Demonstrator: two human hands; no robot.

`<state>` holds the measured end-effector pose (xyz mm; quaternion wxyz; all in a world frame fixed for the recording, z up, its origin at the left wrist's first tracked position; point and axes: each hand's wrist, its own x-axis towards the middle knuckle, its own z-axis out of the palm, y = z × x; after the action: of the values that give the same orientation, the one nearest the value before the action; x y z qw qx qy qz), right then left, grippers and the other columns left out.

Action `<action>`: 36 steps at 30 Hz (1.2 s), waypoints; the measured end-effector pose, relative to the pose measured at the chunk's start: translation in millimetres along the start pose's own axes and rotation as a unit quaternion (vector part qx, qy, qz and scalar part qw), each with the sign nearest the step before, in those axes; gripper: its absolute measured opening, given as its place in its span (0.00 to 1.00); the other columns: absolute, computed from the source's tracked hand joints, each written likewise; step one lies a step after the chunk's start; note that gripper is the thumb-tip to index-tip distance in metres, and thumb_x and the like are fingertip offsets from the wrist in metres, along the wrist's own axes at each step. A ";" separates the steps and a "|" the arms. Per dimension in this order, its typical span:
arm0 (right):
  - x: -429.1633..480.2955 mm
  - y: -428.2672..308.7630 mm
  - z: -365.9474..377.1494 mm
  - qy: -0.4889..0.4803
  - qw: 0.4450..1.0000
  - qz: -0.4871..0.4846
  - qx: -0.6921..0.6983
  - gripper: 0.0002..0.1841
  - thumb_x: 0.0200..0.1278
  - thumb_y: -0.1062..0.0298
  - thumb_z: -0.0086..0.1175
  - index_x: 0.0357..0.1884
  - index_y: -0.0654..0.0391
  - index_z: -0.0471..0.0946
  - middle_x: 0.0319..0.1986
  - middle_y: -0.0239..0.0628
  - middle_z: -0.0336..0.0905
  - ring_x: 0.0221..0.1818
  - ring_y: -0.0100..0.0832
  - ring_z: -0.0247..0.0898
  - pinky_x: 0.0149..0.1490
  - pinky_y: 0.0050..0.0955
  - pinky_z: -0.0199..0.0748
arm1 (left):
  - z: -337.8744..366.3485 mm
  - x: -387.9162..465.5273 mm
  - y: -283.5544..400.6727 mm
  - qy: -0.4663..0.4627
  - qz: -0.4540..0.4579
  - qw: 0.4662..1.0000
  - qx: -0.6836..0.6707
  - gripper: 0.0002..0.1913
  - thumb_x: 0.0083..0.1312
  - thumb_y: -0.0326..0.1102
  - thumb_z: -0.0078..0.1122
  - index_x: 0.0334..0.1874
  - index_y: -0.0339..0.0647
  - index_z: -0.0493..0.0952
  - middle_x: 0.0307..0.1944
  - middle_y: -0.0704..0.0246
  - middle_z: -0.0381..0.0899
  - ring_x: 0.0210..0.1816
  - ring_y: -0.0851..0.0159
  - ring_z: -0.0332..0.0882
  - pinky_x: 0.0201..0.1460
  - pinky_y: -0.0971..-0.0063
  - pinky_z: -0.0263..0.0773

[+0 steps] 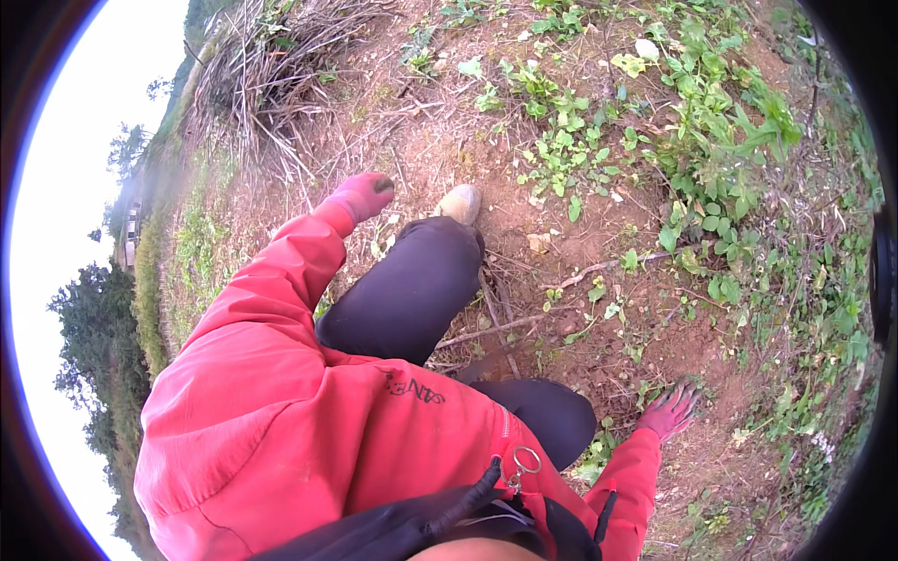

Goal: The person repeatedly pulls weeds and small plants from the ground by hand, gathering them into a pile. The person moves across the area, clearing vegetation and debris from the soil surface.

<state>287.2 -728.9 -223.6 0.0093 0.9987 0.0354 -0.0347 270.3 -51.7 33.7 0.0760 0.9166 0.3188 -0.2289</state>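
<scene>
My left hand (361, 195), in a pink-red work glove with a dark patch at the fingers, is curled closed beside my left knee. Nothing shows in it, and its palm side is hidden. Stretched out to the right, my right hand (670, 409) wears a similar glove with soil-dark fingers. Those fingers are extended and a little apart over the reddish soil (687, 350), by low green weeds; I cannot tell whether they press on the ground. Between the hands are my bent knees in dark trousers (414, 287) and a pale, soil-stained shoe (460, 203).
A heap of dry stalks (259, 77) lies ahead on the left. Leafy green plants (708, 126) grow ahead on the right. Thin dry branches (491, 329) lie across the soil before my knees. A metal key ring (527, 460) hangs at my red jacket (280, 400).
</scene>
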 end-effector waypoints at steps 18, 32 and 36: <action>146.3 -229.9 -186.3 -0.343 0.919 0.177 -0.079 0.19 0.61 0.49 0.50 0.41 0.55 0.79 0.34 0.49 0.80 0.40 0.53 0.76 0.47 0.45 0.72 | 41.3 331.3 -2.5 0.145 0.226 0.953 -0.139 0.23 0.61 0.43 0.56 0.60 0.51 0.70 0.54 0.61 0.74 0.56 0.54 0.71 0.60 0.65 0.64; 521.3 -630.0 -94.7 -0.292 0.947 -0.040 0.129 0.34 0.65 0.38 0.39 0.52 0.63 0.75 0.42 0.45 0.81 0.45 0.39 0.78 0.51 0.35 0.72 | 143.7 436.2 -25.8 0.229 0.070 0.965 -0.112 0.38 0.58 0.59 0.54 0.71 0.59 0.54 0.73 0.56 0.40 0.73 0.49 0.39 0.73 0.49 0.32; 507.9 -662.0 -18.3 -0.408 0.912 0.010 -0.053 0.50 0.61 0.26 0.21 0.60 0.68 0.67 0.58 0.59 0.65 0.65 0.49 0.59 0.67 0.40 0.56 | 130.9 430.0 -25.4 0.216 0.078 0.963 -0.144 0.36 0.57 0.56 0.55 0.67 0.54 0.61 0.71 0.53 0.46 0.72 0.48 0.42 0.73 0.50 0.32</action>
<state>746.7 -32.7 -251.5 0.0759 0.8961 0.0206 -0.4368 503.5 167.3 -283.1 0.1545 0.9455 0.2853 0.0295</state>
